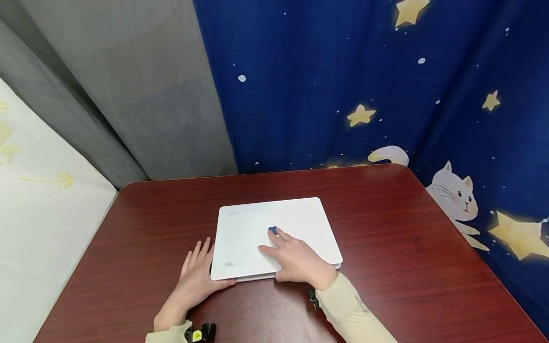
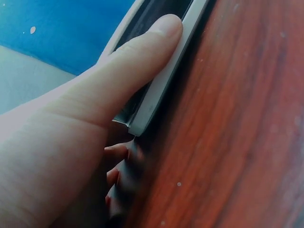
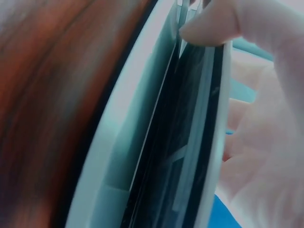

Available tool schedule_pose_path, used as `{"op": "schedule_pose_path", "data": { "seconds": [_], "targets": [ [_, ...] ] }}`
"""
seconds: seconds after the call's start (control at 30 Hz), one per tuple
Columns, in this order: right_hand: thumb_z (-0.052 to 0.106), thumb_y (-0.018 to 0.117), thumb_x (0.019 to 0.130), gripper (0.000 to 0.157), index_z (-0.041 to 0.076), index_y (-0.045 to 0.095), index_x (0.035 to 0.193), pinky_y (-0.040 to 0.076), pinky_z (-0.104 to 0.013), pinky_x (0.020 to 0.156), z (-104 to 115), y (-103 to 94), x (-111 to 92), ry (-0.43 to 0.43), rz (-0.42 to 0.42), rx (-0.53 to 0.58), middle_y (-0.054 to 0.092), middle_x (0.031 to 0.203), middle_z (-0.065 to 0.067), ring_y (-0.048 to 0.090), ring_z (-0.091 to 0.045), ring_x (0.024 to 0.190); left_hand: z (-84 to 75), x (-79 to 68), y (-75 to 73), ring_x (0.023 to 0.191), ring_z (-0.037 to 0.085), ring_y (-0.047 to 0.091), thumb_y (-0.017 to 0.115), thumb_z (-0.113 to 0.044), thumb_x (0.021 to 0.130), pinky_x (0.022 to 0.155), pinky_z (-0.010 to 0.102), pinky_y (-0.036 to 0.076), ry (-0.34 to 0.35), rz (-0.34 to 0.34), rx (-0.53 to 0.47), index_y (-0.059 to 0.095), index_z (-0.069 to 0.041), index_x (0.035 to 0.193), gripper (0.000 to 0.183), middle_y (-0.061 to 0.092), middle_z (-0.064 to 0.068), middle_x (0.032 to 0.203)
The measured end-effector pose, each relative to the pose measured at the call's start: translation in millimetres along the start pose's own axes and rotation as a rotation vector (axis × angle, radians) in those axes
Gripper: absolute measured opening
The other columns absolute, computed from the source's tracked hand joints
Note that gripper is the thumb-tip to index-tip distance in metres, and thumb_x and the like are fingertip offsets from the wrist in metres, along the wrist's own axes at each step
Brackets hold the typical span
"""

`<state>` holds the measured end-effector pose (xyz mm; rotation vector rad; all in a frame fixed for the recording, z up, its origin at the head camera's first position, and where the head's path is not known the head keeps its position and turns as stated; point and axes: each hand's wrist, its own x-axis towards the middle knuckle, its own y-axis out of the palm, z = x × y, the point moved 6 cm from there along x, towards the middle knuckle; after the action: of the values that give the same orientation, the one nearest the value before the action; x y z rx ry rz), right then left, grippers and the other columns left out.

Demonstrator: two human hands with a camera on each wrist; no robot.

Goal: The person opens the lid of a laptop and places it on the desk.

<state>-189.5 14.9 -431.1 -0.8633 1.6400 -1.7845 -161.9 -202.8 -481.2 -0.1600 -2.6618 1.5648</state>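
A white laptop (image 1: 246, 238) lies on the table, its lid raised a narrow gap above the base along the near edge. My right hand (image 1: 300, 261) holds that lid: fingers spread over the top beside a dark blue mark (image 1: 272, 230), thumb at the gap. From the right wrist, the dark screen (image 3: 190, 114) shows between the lid rim and the pale base (image 3: 118, 142). My left hand (image 1: 198, 272) rests along the laptop's left side with its fingers extended. In the left wrist view, its thumb (image 2: 142, 45) lies on the base's front edge (image 2: 164, 78).
The reddish-brown wooden table (image 1: 420, 286) extends around the laptop on all sides. Behind it hang a grey curtain (image 1: 141, 85) and a blue curtain (image 1: 309, 95) with stars and a cat. White cloth (image 1: 43, 228) borders the left side. A black device (image 1: 208, 332) sits at the left wrist.
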Motion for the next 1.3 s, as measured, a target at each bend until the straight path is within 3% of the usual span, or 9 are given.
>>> {"op": "schedule_pose_path", "data": {
  "seconds": [0.33, 0.6, 0.77, 1.03, 1.3],
  "targets": [
    [0.029, 0.064, 0.071, 0.057, 0.022, 0.056, 0.127, 0.048, -0.039, 0.091, -4.3, -7.4, 0.4, -0.005, -0.038, 0.05, 0.049, 0.136, -0.011, 0.045, -0.031, 0.126, 1.3, -1.6, 0.6, 0.139, 0.041, 0.006, 0.069, -0.068, 0.061, 0.107, 0.056, 0.006, 0.023, -0.022, -0.024, 0.024, -0.016, 0.147, 0.11, 0.014, 0.02, 0.152],
    [0.03, 0.062, 0.069, 0.051, 0.02, 0.061, 0.119, 0.051, -0.035, 0.087, -4.6, -15.3, 2.1, -0.061, -0.154, -0.013, 0.058, 0.126, -0.006, 0.055, -0.024, 0.116, 2.4, 0.4, 0.5, 0.139, 0.041, 0.006, 0.069, -0.068, 0.061, 0.107, 0.056, 0.005, 0.028, -0.029, -0.041, 0.028, -0.017, 0.146, 0.107, 0.014, 0.02, 0.152],
    [0.027, 0.061, 0.068, 0.047, 0.019, 0.065, 0.114, 0.05, -0.032, 0.087, -5.5, -17.6, 2.2, -0.08, -0.216, 0.005, 0.061, 0.123, -0.003, 0.057, -0.017, 0.114, 2.9, 1.8, 0.4, 0.139, 0.041, 0.007, 0.069, -0.068, 0.061, 0.107, 0.056, 0.005, 0.024, -0.03, -0.047, 0.032, -0.014, 0.144, 0.105, 0.015, 0.021, 0.151],
    [0.025, 0.061, 0.07, 0.042, 0.015, 0.067, 0.11, 0.04, -0.036, 0.102, -3.3, -18.6, 4.3, -0.139, -0.285, -0.018, 0.065, 0.116, -0.004, 0.06, -0.015, 0.109, 4.4, 2.0, 1.0, 0.139, 0.041, 0.006, 0.069, -0.068, 0.061, 0.108, 0.056, 0.005, 0.02, -0.027, -0.049, 0.033, -0.013, 0.143, 0.106, 0.014, 0.021, 0.151],
    [0.025, 0.062, 0.067, 0.042, 0.014, 0.068, 0.107, 0.047, -0.031, 0.093, -3.5, -20.4, 3.7, -0.141, -0.324, -0.012, 0.065, 0.115, -0.005, 0.061, -0.016, 0.107, 3.8, 3.0, -0.1, 0.139, 0.041, 0.007, 0.07, -0.067, 0.061, 0.107, 0.056, 0.006, 0.035, -0.036, -0.044, 0.033, -0.015, 0.144, 0.105, 0.015, 0.021, 0.151]
  ]
}}
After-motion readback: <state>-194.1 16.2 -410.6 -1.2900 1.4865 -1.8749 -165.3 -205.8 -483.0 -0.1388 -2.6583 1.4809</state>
